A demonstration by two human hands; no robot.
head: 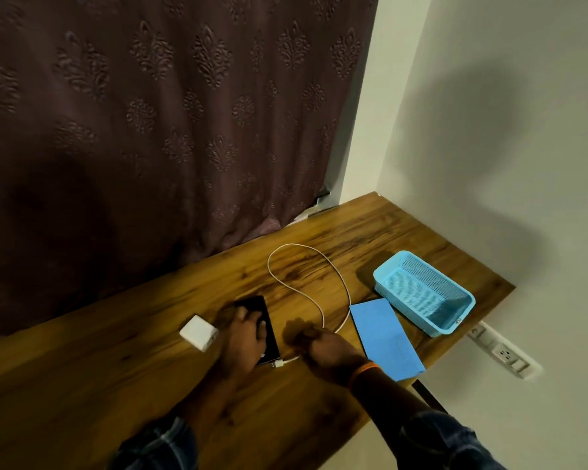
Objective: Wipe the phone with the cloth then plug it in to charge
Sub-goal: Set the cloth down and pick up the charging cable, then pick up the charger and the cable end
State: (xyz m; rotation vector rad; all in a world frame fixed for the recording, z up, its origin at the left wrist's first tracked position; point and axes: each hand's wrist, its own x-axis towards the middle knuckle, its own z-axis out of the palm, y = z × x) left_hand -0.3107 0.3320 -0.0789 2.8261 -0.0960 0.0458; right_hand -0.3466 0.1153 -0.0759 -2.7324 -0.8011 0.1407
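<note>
Wood-grain tabletop (157,361) fills the lower half of the frame, its far edge meeting a dark brown patterned curtain (150,113) at upper left and its right edge cut off beside a pale wall (506,130), where a white socket strip (503,351) sits below the table's level. Bare wood lies open at lower left and in the middle back, inside and beyond the cable loop. The slim black phone (263,320) lies flat just left of centre, with the left hand (243,337) resting on it, fingers bent over its screen and holding it down. A white plug end (279,363) sits at the phone's near edge, and the thin white charging cable (306,269) runs from it in a wide loop toward the back. The right hand (319,344) is just to the right of the phone, fingers curled near the cable; whether it grips the cable cannot be told. A white square charger block (199,332) lies just left of the left hand. The flat blue cloth (384,337) lies right of the right hand, its near corner hanging past the table edge. A light blue perforated plastic basket (425,293) stands just beyond the cloth, close to the right edge.
</note>
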